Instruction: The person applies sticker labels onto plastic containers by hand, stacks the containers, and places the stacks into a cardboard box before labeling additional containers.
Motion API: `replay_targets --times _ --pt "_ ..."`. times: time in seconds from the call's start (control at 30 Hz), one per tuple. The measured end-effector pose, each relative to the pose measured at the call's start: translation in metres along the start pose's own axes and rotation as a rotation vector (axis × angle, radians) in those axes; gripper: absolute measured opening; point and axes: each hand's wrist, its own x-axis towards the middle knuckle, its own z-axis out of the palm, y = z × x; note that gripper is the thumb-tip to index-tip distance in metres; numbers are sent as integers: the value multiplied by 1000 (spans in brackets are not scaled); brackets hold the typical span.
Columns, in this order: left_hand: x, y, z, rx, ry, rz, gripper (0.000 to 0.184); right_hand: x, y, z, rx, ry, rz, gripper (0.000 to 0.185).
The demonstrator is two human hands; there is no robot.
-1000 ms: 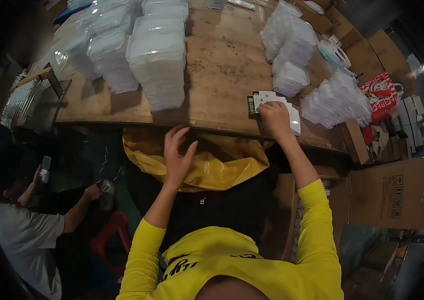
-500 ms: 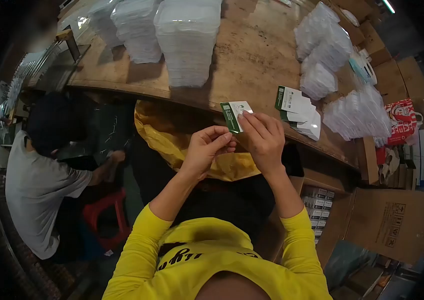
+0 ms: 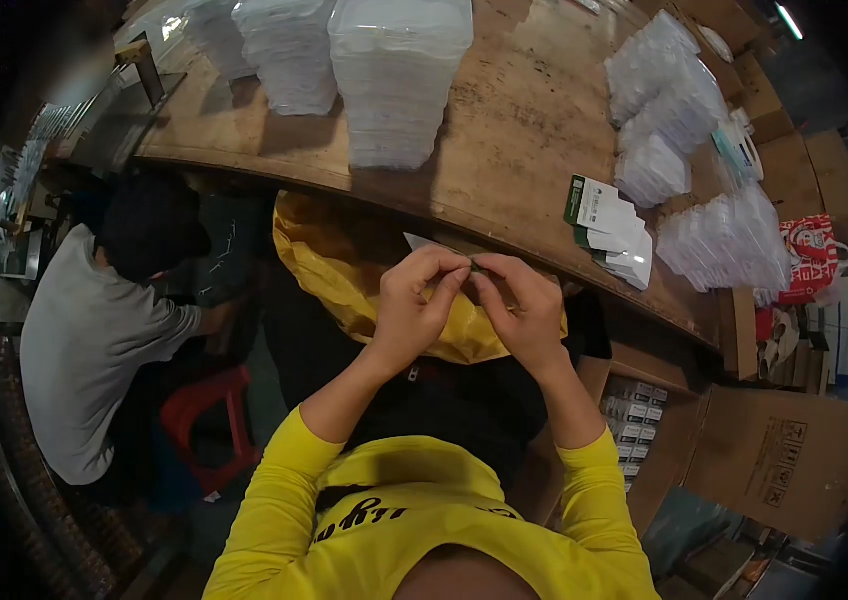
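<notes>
My left hand and my right hand meet in front of me, just off the near edge of the wooden table. Both are closed in a pinch on a printed card. Only a pale corner of it shows beyond my left fingers; the rest is hidden by my fingers. To the right, a fanned pile of green-and-white cards lies by the table edge. A yellow sack hangs open below my hands.
Tall stacks of clear plastic trays stand at the back left. More clear plastic packs lie on the right, near a red bag. An open carton holds small boxes. A person sits at left beside a red stool.
The card has tilted so its printed face no longer shows. My right hand has turned from lying over the card to pinching it beside my left. The person at left has leaned right.
</notes>
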Motion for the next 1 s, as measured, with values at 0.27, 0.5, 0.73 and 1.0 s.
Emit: replay_targets --times 0.27,0.5,0.73,1.0 --pt "3 0 -4 218 -31 169 9 9 1 -9 -136 -77 -90 8" --pt "-2 -92 -49 745 -57 14 8 3 38 -30 498 55 668 14" --pt "101 57 -78 712 246 565 34 -1 34 -30 513 107 514 12" --pt "161 74 -101 688 -113 486 48 6 13 -44 841 68 659 15"
